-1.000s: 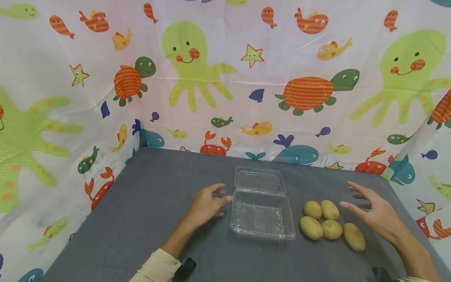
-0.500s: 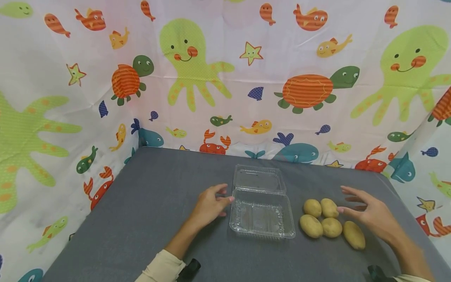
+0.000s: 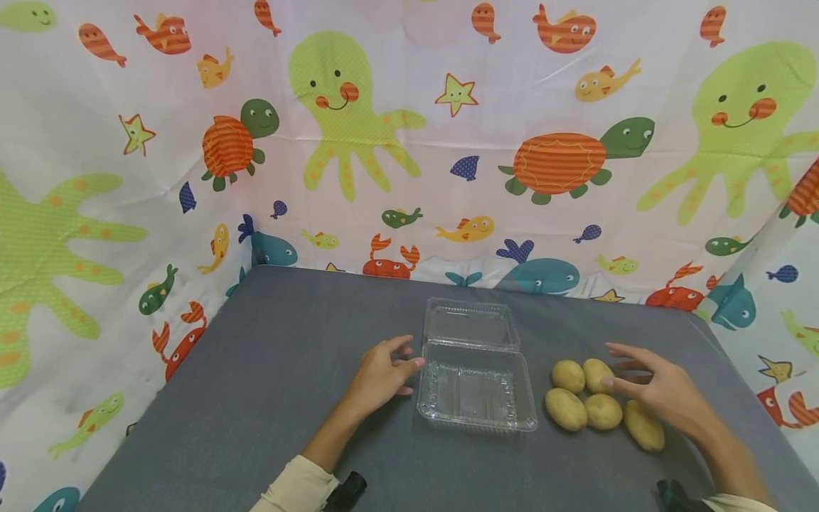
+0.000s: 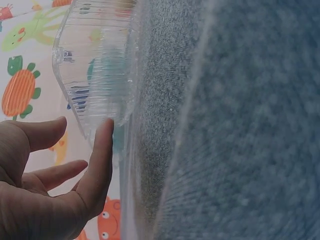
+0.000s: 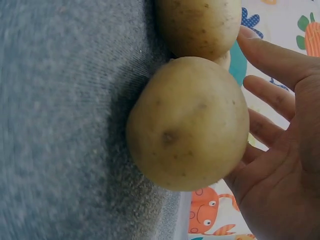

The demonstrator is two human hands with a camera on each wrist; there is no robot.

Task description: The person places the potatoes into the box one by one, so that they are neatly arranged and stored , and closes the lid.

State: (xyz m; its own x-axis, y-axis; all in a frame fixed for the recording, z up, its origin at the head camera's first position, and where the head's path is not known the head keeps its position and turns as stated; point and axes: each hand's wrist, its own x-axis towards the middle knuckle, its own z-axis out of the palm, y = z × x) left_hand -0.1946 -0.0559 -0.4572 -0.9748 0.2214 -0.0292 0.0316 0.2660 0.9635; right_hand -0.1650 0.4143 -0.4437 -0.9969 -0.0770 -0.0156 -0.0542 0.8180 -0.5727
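A clear plastic clamshell container lies open on the dark grey cloth, its lid folded away to the back. My left hand is at the container's left edge, fingers loosely bent and holding nothing; whether a fingertip touches the rim I cannot tell. Several potatoes sit in a cluster right of the container. Over their right side hovers my right hand, fingers spread, its thumb close to the back right potato. A longer potato lies below that palm; in the right wrist view a potato appears large beside the fingers.
A white curtain printed with sea animals stands behind and along both sides of the grey table cloth. Dark straps circle the wrists at the cuffs.
My right hand has moved left and slightly down toward the back right potato. The left hand has shifted slightly right toward the container. Potatoes and container stay in place.
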